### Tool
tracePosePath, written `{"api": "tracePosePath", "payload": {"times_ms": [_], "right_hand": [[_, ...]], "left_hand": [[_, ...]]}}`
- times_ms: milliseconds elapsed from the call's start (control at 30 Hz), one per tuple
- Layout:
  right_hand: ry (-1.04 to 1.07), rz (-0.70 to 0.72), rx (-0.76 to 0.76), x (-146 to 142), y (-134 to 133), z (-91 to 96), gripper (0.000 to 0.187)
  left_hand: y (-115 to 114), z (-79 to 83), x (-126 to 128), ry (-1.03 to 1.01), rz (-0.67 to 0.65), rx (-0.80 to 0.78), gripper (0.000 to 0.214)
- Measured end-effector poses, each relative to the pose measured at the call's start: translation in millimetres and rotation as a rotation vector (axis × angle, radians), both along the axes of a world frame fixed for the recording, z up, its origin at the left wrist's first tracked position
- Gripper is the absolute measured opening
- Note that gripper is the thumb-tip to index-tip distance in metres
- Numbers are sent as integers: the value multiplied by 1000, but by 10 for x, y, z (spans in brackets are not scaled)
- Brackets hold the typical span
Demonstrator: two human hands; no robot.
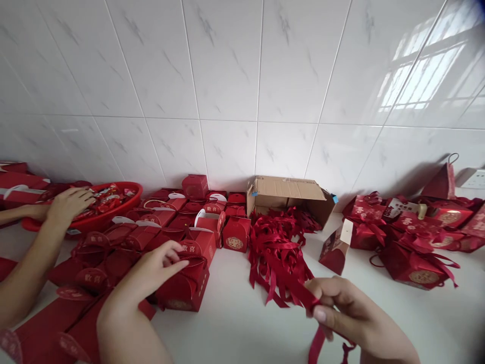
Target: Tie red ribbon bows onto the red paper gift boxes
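Observation:
My right hand (343, 308) pinches a dark red ribbon (303, 293) between thumb and fingers. One end of the ribbon hangs below the hand, and the other leads back to the ribbon pile (278, 247). On the left, my left hand (162, 265) is over a red gift box (184, 285) with a twisted cord handle. Its thumb stretches out and its fingers are loosely bent, apart from the thumb. Whether the fingertips touch the box or its cord, I cannot tell.
A cardboard box (290, 187) lies open behind the ribbons. Several tied red boxes (417, 265) stand right, beside a folded red carton (335, 247). More boxes crowd the left. Another person's hand (70, 205) reaches into a red basin (132, 194) of wrapped sweets. A tiled wall (227, 76) rises behind.

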State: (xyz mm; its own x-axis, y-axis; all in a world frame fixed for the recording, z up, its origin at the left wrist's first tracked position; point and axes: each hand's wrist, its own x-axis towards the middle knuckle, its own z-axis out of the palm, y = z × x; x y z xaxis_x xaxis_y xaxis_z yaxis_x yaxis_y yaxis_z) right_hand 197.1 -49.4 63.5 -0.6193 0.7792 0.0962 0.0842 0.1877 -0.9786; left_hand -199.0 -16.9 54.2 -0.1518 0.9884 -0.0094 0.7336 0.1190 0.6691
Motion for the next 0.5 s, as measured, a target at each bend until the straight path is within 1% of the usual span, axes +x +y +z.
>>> {"api": "tracePosePath", "payload": {"times_ms": [33, 67, 100, 167, 233, 333, 433, 500], "right_hand": [[7, -28, -5, 45, -16, 12, 35], [17, -52, -9, 79, -32, 18, 35], [27, -72, -10, 105, -46, 18, 34], [52, -117, -3, 140, -73, 7, 31], [77, -160, 6, 169, -97, -8, 27], [111, -190, 47, 225, -140, -25, 20], [150, -234, 84, 282, -199, -40, 17], [189, -273, 92, 303, -239, -56, 17]], "left_hand": [[26, -62, -149, -23, 75, -4, 48], [45, -115, -266, -45, 116, -24, 52], [58, -155, -346, -74, 134, -58, 54], [74, -196, -407, -117, 114, -110, 55], [92, -192, -366, -123, 78, -152, 53], [142, -161, -231, -78, 53, -197, 47], [211, -147, -112, 8, 20, -201, 37], [250, -144, -51, 47, -27, -203, 29]]}}
